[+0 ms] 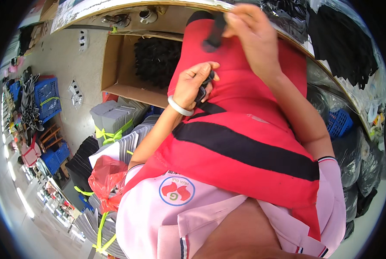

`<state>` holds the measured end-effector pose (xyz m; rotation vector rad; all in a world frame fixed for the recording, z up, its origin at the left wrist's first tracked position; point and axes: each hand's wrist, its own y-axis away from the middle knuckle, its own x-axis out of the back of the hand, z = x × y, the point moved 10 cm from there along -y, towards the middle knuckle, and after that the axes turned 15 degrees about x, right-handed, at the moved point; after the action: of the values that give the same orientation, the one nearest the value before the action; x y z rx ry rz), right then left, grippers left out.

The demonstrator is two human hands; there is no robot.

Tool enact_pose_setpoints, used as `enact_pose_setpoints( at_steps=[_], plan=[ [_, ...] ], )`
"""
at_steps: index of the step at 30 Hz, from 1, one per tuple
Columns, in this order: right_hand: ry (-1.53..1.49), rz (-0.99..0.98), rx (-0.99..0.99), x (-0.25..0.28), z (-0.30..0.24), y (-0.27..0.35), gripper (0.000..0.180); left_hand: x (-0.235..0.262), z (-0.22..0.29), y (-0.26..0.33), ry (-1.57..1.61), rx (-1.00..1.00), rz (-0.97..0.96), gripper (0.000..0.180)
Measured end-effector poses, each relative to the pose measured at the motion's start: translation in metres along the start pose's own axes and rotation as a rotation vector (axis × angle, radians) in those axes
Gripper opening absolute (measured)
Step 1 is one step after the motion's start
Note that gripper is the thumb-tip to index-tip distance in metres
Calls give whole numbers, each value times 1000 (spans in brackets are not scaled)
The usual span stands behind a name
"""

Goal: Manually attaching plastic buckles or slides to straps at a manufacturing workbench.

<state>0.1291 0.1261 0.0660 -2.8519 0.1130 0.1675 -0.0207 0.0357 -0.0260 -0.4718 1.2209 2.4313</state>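
My left hand (192, 86), with a white bracelet on its wrist, is closed in front of the red apron. It grips a small black piece (202, 93), mostly covered by the fingers, whose kind I cannot make out. Farther forward and to the right, my right hand (255, 43) is raised near the table edge. Between its thumb and fingers it pinches a short black strap (216, 34), blurred by motion, which hangs over the red cloth on my lap (240, 64). The two hands are apart.
A cardboard box (117, 62) of black pieces stands open at the left front. Bundles of grey sheets (111, 116) and a red plastic bag (108, 175) are at my left. At the right, a table holds a black pile (342, 41); dark plastic bags (346, 159) stand below.
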Motion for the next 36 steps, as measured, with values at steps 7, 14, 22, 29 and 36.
enact_pose_setpoints(
  at_steps=[7,14,22,29,36],
  plan=[
    [13,-314,3,-62,21,16,28,7,17,4,151,-181,181,29],
    [-44,-472,-536,-25,51,77,24,-1,49,-4,-210,-497,334,31],
    [-130,-280,-531,16,49,68,18,-37,14,-31,477,158,-299,50],
    [83,-36,-276,46,31,64,17,-46,20,-34,122,-9,13,24],
    [204,-228,-118,64,-8,53,12,-63,52,-60,79,-125,-78,17]
  ],
)
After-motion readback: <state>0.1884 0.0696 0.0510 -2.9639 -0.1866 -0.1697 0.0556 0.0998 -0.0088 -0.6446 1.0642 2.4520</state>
